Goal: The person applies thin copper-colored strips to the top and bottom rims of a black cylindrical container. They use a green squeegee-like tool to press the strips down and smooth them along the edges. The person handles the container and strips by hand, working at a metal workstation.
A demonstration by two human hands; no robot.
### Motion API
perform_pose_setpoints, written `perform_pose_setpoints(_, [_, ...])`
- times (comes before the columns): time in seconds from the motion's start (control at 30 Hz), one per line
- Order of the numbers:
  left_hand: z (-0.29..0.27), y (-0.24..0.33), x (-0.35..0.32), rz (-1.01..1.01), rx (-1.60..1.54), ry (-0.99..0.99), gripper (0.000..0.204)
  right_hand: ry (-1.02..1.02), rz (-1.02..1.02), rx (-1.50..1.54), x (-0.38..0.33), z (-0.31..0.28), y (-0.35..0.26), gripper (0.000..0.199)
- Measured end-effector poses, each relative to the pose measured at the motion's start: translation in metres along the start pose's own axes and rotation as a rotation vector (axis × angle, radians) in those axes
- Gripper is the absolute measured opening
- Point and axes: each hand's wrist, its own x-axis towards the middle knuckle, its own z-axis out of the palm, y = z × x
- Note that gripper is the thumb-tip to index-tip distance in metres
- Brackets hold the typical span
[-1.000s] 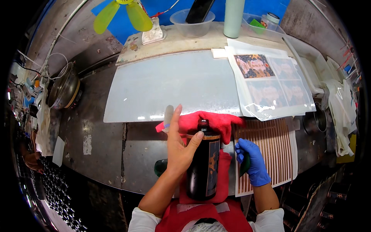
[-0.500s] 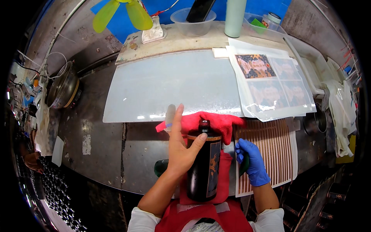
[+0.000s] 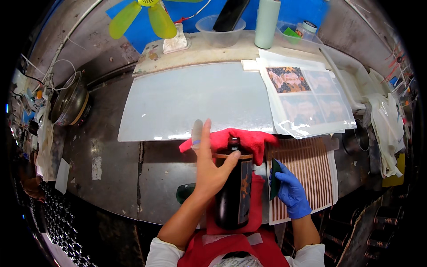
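Turned since half a second ago, the dark green scraper-like blade (image 3: 274,180) is now exposed along the left of the blue-gloved right hand (image 3: 284,184), having been mostly covered before.

At the far left, a round metal pan (image 3: 71,104) is set on the dark metal table (image 3: 111,178). Farther along, a yellow-green fan (image 3: 161,21) is mounted at the back. Nearer the front, a dark green rounded piece (image 3: 184,192) is partly hidden by the left forearm. By the bare left hand (image 3: 209,173), the fingers are kept straight and the thumb is spread apart from them, laid across the shoulder of the black bottle (image 3: 231,191); whether any pressure is applied cannot be told. That bottle is placed in front of the person over a red pad (image 3: 256,200), its neck pointed toward a crumpled red cloth (image 3: 240,135) and a pale grey board (image 3: 195,100).

To the right, the blade is clamped between the gloved thumb and fingers, over a brown-striped sheet (image 3: 311,178). Behind it, printed sheets (image 3: 311,111) are overlapped on the board's right end.
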Motion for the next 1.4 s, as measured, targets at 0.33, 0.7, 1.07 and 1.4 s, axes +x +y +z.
perform_pose_setpoints(0.33, [-0.003,-0.01,0.001,0.018,0.051,0.03,0.091,0.174,-0.218,-0.07,-0.019,0.029,0.008,0.052])
perform_pose_setpoints(0.7, [-0.016,0.036,-0.098,0.414,0.75,-0.234,0.13,0.091,-0.84,-0.931,-0.021,0.114,0.003,0.037])
perform_pose_setpoints(1.07, [-0.028,-0.024,-0.128,0.212,0.279,-0.485,0.108,0.138,-0.67,-0.742,0.007,0.084,0.027,0.032])
perform_pose_setpoints(1.4, [-0.013,-0.002,-0.136,0.731,0.995,-0.402,0.086,0.111,-0.94,-1.115,-0.007,0.127,0.018,0.032])
